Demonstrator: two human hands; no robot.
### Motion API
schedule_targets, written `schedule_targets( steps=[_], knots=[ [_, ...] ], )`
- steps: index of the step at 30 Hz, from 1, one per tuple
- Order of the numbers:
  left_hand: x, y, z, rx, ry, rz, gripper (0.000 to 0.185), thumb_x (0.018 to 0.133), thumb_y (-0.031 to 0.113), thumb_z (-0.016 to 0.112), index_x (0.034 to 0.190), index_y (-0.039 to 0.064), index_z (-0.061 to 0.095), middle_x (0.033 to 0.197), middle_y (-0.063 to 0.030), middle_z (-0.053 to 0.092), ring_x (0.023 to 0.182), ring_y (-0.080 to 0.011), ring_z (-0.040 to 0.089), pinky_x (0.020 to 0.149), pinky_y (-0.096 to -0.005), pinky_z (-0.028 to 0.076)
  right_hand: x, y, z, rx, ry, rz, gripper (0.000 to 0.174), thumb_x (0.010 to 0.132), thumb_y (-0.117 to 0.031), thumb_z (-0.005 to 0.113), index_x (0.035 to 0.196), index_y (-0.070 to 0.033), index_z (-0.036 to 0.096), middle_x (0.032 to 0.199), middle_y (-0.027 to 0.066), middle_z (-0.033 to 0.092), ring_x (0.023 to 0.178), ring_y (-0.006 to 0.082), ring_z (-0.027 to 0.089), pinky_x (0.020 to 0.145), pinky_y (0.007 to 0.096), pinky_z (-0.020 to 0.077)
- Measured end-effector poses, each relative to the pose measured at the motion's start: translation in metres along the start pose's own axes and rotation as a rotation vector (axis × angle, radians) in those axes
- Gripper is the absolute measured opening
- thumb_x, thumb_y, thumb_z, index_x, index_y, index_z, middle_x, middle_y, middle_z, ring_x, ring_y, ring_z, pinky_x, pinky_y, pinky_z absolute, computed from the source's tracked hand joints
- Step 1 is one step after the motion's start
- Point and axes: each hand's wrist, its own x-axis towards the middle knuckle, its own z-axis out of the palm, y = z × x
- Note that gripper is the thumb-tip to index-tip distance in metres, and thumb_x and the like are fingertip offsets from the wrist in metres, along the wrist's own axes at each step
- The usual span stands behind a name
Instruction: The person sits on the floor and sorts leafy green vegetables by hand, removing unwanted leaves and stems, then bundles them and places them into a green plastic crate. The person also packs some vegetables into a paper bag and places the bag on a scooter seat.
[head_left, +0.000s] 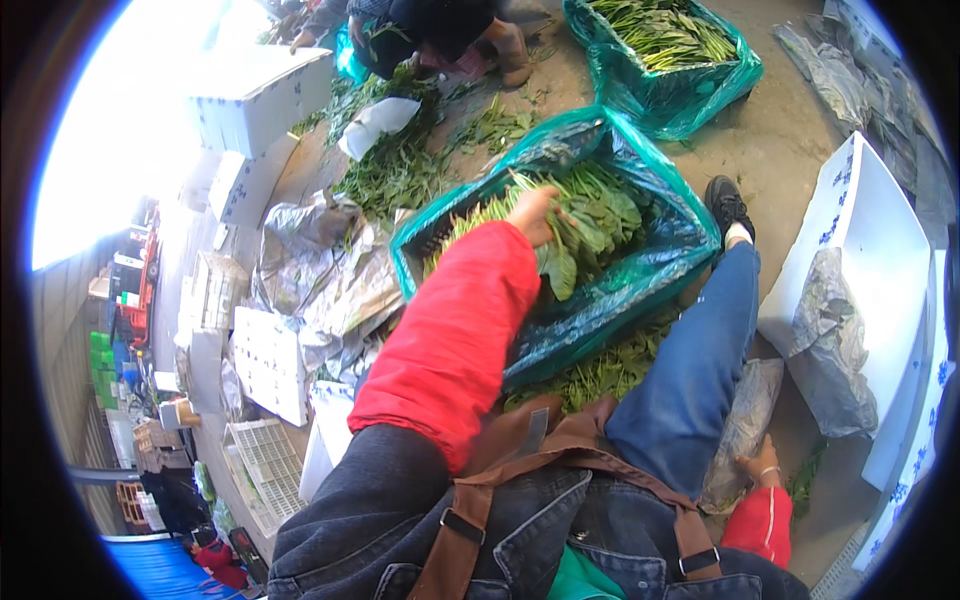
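Note:
My left hand (534, 216), in a red sleeve, grips a bunch of leafy greens (581, 232) with pale stems. It is inside a dark crate lined with a green plastic bag (600, 326), directly before me. More stems lie along the crate's left side, partly hidden by my forearm. Low on the right, my right hand (761, 461) is beside my thigh and touches a crumpled greyish plastic bundle (742, 420). Whether its fingers close on that plastic cannot be made out. Loose greens (600, 367) show under the lined crate's near edge.
Another lined crate (675, 112) of greens stands ahead. White foam boxes (892, 217) flank me on the right; others (259, 105) are stacked left. A co-worker (442, 30) crouches by piled greens (390, 172). Plastic sheeting (322, 262) and a pale crate (266, 465) lie left.

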Motion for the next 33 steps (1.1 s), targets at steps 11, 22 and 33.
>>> schedule_targets(
  steps=[11, 22, 33],
  knots=[
    [0.157, -0.006, 0.035, 1.109, 0.025, 0.365, 0.049, 0.079, 0.034, 0.066, 0.112, -0.002, 0.059, 0.103, -0.0229, 0.063, 0.099, -0.0343, 0.061, 0.075, -0.0458, 0.050, -0.027, -0.109, -0.032, 0.026, -0.008, -0.057, 0.043, 0.073, -0.012, 0.073, 0.112, 0.003, 0.063, 0.108, 0.0217, 0.064, 0.095, 0.0358, 0.064, 0.086, 0.0404, 0.0499],
    [0.023, 0.056, -0.192, 1.198, 0.600, 0.540, 0.052, 0.084, 0.042, 0.063, 0.104, -0.007, 0.061, 0.096, -0.0219, 0.067, 0.088, -0.0350, 0.065, 0.080, -0.0408, 0.050, 0.020, -0.459, -0.177, -0.402, 0.223, -1.211, 0.041, 0.080, -0.020, 0.069, 0.116, -0.003, 0.057, 0.093, 0.0201, 0.065, 0.083, 0.0381, 0.063, 0.071, 0.0442, 0.0487],
    [-0.004, -0.011, -0.152, 1.397, 0.616, 0.137, 0.087, 0.080, 0.067, 0.057, 0.121, -0.008, 0.045, 0.119, -0.0256, 0.054, 0.115, -0.0394, 0.051, 0.090, -0.0485, 0.047, 0.110, -0.696, 0.052, -0.113, -0.102, -0.728, 0.110, 0.074, -0.069, 0.063, 0.138, 0.014, 0.028, 0.133, 0.0326, 0.047, 0.123, 0.0394, 0.049, 0.102, 0.0400, 0.0398]
  ],
)
